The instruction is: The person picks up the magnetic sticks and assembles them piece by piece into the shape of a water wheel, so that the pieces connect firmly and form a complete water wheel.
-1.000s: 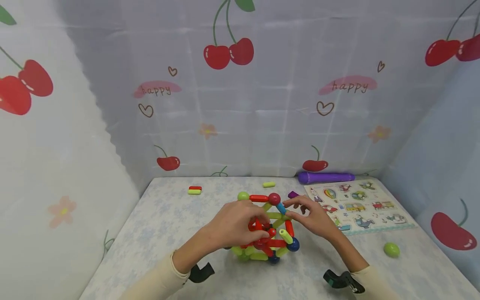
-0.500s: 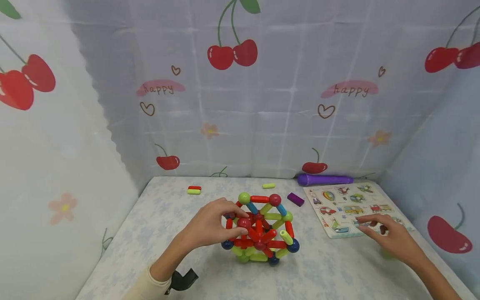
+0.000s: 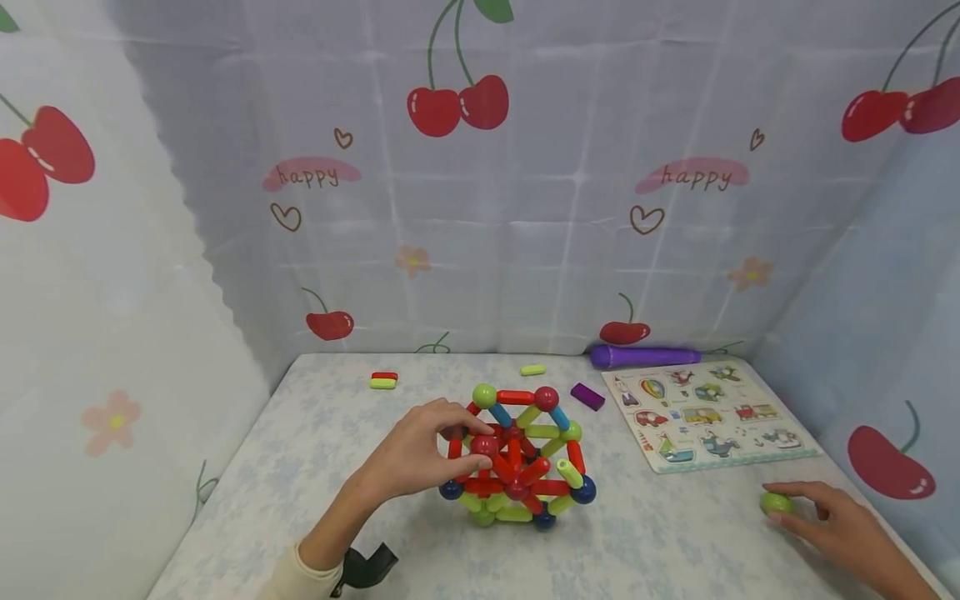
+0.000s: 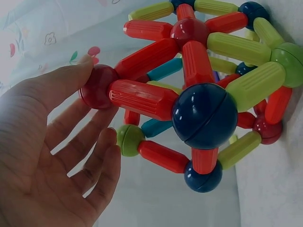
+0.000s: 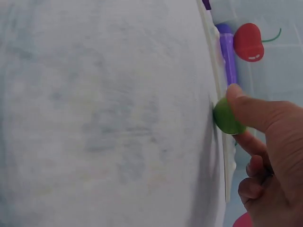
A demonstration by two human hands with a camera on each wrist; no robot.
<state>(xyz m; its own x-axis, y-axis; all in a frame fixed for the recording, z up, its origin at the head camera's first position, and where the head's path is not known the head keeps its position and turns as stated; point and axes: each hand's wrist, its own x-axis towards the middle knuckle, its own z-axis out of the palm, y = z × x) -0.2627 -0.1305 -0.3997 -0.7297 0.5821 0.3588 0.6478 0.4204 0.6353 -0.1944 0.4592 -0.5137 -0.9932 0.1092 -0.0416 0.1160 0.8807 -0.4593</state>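
A lattice of magnetic rods and balls (image 3: 553, 488) in red, lime, blue and navy stands mid-table. My left hand (image 3: 412, 452) pinches a dark red ball (image 4: 98, 86) on its near left side, between thumb and fingers. In the left wrist view that ball joins two red rods (image 4: 142, 99), and the other fingers of the left hand (image 4: 71, 142) are spread below it. Far to the right, my right hand (image 3: 843, 523) pinches a loose green ball (image 3: 776, 503) at the tabletop. The right wrist view shows thumb and index finger on this green ball (image 5: 226, 119).
Behind the lattice lie a lime rod (image 3: 533, 370), a purple block (image 3: 587, 397) and a red and lime rod pair (image 3: 383, 381). A purple microphone-shaped toy (image 3: 645, 357) lies along the back curtain. A picture puzzle board (image 3: 712, 417) is at the right rear.
My right hand left the blue rod at the lattice's upper right and moved right to the green ball. My left hand shifted left from the central red rods to the dark red ball.
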